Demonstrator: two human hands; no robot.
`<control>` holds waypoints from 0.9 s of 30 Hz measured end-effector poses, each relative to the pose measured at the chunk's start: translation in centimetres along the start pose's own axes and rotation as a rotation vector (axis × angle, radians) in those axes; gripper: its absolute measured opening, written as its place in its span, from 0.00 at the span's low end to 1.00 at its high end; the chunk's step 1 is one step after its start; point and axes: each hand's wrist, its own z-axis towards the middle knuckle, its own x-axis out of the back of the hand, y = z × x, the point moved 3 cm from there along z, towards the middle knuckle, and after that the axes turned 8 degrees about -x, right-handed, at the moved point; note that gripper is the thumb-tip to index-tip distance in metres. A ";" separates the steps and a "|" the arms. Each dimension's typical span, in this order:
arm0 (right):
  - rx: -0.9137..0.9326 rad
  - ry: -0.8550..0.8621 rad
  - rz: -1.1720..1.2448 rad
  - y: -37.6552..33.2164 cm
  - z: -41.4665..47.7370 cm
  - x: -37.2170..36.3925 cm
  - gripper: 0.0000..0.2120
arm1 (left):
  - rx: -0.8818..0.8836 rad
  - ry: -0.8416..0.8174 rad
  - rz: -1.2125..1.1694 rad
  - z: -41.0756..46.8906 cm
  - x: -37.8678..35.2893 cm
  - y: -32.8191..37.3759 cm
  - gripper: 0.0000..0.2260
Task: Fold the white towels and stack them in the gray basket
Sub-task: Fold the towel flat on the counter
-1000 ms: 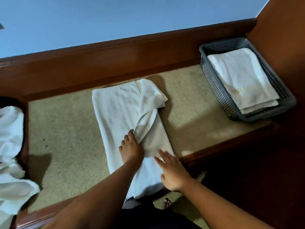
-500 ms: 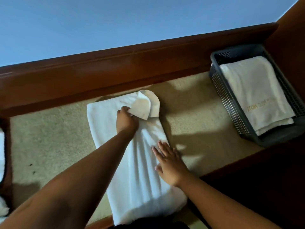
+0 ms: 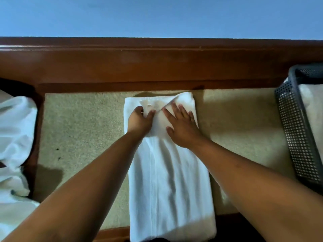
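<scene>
Towel: a long white towel (image 3: 167,180) is laid lengthwise at frame centre on the beige desk (image 3: 78,128).
Left hand (image 3: 139,121): a small fold near the towel's upper end is pinched between thumb and fingers.
Right hand (image 3: 181,124): spread flat and pressed on the towel, just right of the left hand.
Basket (image 3: 295,137): seen at the right edge, with a folded towel (image 3: 312,105) inside.
White cloth (image 3: 15,137): heaped at the left edge.

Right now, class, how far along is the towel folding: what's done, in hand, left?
Done: a white towel lies in the gray basket. In hand: the left hand pinches and the right hand presses the long towel. Left: the crumpled pile, far left.
</scene>
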 end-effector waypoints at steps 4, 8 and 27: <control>0.025 0.004 -0.005 -1.5 2.5 1.1 0.35 | 0.070 0.155 -0.082 2.8 1.1 -1.0 0.10; 0.001 -0.025 -0.020 -2.0 2.8 1.1 0.34 | 0.156 0.123 -0.129 3.3 0.9 -2.0 0.11; -0.084 -0.082 0.062 0.5 -20.0 -7.1 0.33 | 0.239 0.127 -0.115 -21.2 0.5 -6.5 0.10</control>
